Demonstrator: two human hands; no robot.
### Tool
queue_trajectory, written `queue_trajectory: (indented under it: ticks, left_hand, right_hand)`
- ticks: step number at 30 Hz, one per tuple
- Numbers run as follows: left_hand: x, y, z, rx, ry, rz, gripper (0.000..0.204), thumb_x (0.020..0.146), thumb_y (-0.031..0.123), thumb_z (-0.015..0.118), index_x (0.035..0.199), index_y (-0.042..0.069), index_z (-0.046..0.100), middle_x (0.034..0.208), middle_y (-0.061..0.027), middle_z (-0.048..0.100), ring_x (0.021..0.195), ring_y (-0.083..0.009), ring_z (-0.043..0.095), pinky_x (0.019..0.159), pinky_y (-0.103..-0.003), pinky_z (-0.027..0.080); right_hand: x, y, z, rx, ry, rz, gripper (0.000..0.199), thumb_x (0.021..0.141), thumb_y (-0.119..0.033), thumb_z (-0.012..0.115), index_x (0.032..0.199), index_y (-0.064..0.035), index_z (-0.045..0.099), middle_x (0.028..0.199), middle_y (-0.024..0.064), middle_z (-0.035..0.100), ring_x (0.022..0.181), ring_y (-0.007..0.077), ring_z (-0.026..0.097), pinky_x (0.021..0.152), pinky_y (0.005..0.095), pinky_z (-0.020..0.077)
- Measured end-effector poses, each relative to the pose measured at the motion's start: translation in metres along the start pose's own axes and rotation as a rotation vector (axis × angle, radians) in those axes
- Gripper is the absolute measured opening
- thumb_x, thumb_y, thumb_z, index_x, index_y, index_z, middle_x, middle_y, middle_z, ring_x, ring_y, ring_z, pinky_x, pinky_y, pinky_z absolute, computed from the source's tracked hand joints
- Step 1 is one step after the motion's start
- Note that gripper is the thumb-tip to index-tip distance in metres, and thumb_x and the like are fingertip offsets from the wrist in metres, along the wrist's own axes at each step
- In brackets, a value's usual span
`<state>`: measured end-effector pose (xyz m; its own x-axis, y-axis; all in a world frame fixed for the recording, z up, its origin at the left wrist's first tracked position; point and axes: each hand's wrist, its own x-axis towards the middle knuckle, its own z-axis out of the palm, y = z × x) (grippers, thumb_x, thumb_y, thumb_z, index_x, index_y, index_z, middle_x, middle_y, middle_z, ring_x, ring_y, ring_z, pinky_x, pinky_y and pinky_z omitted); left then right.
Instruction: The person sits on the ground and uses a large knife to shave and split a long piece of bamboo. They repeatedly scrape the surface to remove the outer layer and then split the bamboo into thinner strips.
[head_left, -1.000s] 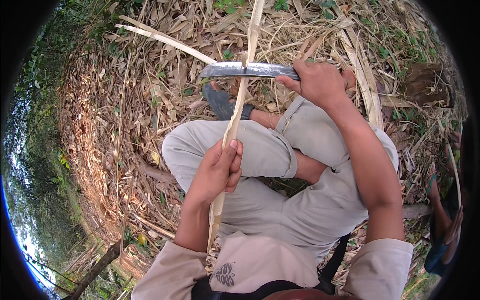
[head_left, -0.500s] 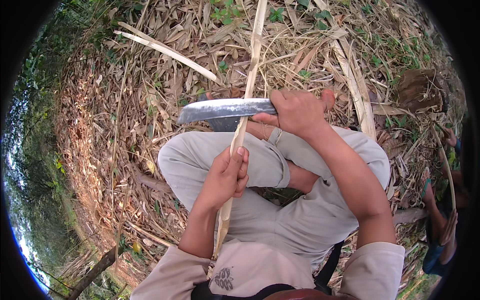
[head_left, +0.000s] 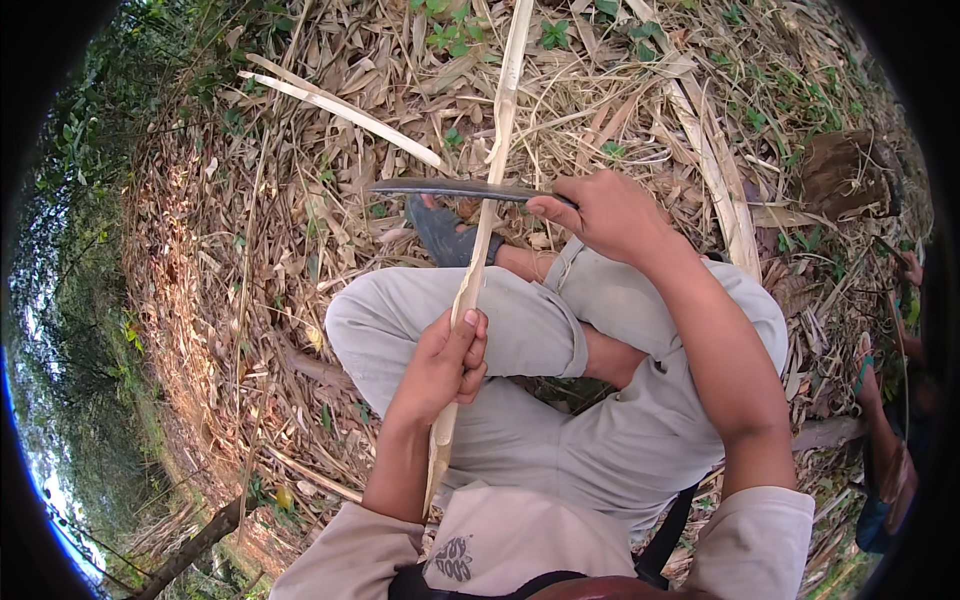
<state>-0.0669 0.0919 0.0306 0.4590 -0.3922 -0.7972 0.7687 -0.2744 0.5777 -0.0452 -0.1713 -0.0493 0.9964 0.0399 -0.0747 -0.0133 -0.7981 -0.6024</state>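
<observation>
A long, pale split bamboo strip (head_left: 475, 262) runs from beside my waist, over my bent leg and out past the top of the view. My left hand (head_left: 446, 362) is closed round its lower part, thumb lying along it. In my right hand (head_left: 612, 222) is a machete (head_left: 430, 186); the fingers hide its handle. The dark blade points left and crosses the strip beyond my shin, seen nearly edge-on. Whether the cutting edge touches the strip I cannot tell. Just above the blade, a raised sliver shows on the strip's side.
Dry leaves cover the ground round my crossed legs (head_left: 400, 310). Two pale strips (head_left: 345, 112) lie ahead to the left, longer split pieces (head_left: 715, 170) to the right. A cut stump (head_left: 845, 175) stands at the right; another person's leg (head_left: 872, 400) shows at the right rim.
The machete has slid slightly farther up the strip, away from me, and its blade has turned from flat-on to nearly edge-on. My left hand keeps its hold.
</observation>
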Motion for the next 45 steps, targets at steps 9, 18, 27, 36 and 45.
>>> queue_trajectory:
  ticks: [9,18,27,36,45]
  left_hand:
    - [-0.008,-0.005,0.0,0.087,-0.025,0.052,0.03,0.107,0.036,0.038,0.091,0.011,0.044,0.062,0.0056,0.029,0.041,-0.0047,0.026,0.038,-0.023,0.022]
    - [-0.011,-0.023,0.017,0.182,-0.05,0.196,0.032,0.108,0.034,0.036,0.089,0.01,0.044,0.062,0.0054,0.031,0.043,-0.0031,0.028,0.038,-0.022,0.023]
    - [-0.007,-0.052,0.043,0.306,0.091,0.315,0.032,0.108,0.031,0.038,0.087,0.008,0.045,0.06,0.0065,0.035,0.046,-0.0018,0.03,0.04,-0.02,0.027]
    - [-0.003,-0.057,0.037,0.491,0.197,0.362,0.031,0.107,0.023,0.04,0.087,0.001,0.048,0.057,-0.0053,0.045,0.049,-0.0125,0.044,0.049,-0.032,0.039]
    - [0.0,-0.036,0.034,0.129,0.127,0.163,0.033,0.107,0.036,0.037,0.087,0.01,0.043,0.06,0.0066,0.03,0.043,-0.0027,0.027,0.037,-0.022,0.023]
  right_hand:
    - [0.009,-0.001,-0.057,1.08,0.182,0.333,0.084,0.095,-0.072,0.025,0.086,0.0006,0.066,0.053,-0.0024,0.047,0.042,0.0086,0.05,0.04,0.0222,0.0404]
    - [0.017,-0.001,-0.048,0.861,0.114,0.27,0.049,0.101,-0.049,0.047,0.09,-0.0031,0.061,0.058,0.0032,0.055,0.05,0.014,0.059,0.045,0.0302,0.0456]
    - [0.013,-0.007,-0.034,0.117,0.221,0.167,0.043,0.101,-0.044,0.046,0.089,-0.0044,0.06,0.072,0.0237,0.064,0.07,0.0463,0.062,0.062,0.0537,0.0483]
    - [0.013,-0.018,-0.03,0.111,0.096,0.214,0.044,0.102,-0.04,0.044,0.093,-0.0024,0.064,0.073,0.0237,0.065,0.074,0.0451,0.064,0.068,0.0531,0.0504]
    - [-0.007,-0.038,-0.025,0.244,-0.195,0.158,0.047,0.103,-0.039,0.043,0.09,-0.0006,0.067,0.076,0.0255,0.064,0.076,0.0437,0.064,0.07,0.0514,0.0507]
